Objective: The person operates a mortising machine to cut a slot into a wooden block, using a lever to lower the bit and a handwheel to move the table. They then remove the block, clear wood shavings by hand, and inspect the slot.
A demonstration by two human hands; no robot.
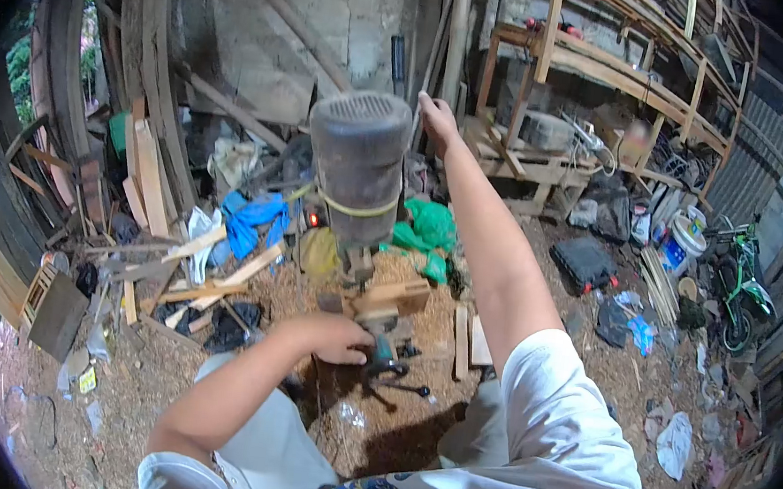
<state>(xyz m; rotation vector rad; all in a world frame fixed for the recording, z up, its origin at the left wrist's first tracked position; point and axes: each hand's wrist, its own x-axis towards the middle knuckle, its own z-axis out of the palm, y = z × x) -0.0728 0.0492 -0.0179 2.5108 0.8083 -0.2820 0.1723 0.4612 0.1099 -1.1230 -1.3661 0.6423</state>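
Observation:
A tall machine stands before me, its dark, vented motor housing circled by a yellow band. Beneath the housing, a pale wood block rests on the machine's bed. My left hand is low at the near side, fingers curled down at the teal base beside a handwheel with black knobs; its fingertips are partly hidden. Stretched far forward, my right hand is raised just right of the motor housing. Its fingers look bent around something that the view does not show clearly.
Wood shavings cover the ground. Scrap boards and a blue cloth lie left; green plastic lies behind the machine. To the right are a black case, a white bucket, a small green bike and a wooden rack.

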